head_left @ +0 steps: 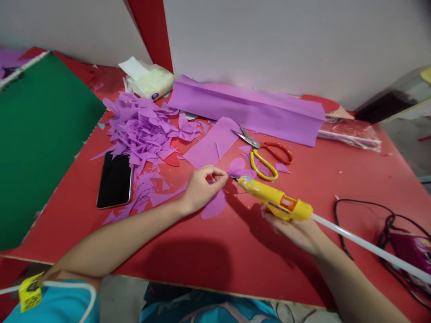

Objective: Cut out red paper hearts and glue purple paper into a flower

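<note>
In the middle of the frame, the left fingers pinch purple paper petals; the right fingers hold the yellow glue gun. I'd squeeze slowly, keeping skin off its tip.

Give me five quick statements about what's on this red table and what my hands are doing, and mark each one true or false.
1. The right hand holds a yellow glue gun. True.
2. The left hand lies flat with its fingers spread. False: its thumb and a fingertip are pinched together close to the glue gun's tip.
3. A white glue stick sticks out of the back of the glue gun. True.
4. Both scissor handles are yellow. False: the scissors have one yellow handle and one red-orange.
5. The phone lies beside the green board with its screen dark. True.
</note>
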Demonstrator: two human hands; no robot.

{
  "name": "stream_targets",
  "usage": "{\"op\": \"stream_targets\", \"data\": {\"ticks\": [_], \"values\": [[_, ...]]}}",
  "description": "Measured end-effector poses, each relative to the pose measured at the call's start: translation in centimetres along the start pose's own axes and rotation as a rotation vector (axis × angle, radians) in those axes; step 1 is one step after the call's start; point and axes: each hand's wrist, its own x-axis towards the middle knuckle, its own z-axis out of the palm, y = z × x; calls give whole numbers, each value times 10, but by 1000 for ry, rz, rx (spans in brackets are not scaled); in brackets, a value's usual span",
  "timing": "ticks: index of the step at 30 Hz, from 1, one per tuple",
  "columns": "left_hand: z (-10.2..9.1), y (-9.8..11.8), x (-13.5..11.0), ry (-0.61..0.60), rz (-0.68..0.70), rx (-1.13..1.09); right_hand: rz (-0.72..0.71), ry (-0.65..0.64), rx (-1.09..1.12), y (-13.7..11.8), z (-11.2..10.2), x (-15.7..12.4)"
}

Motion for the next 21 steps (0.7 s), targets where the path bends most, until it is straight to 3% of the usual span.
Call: {"op": "stream_targets", "data": {"ticks": [10,14,21], "values": [[0,-1,0,-5,19,24,20,-81,-4,11,-2,0],[0,-1,0,0,16,33,-28,-56,-119,10,-4,0],[0,-1,1,0,24,46,21,-50,-109,5,-3,-2]]}}
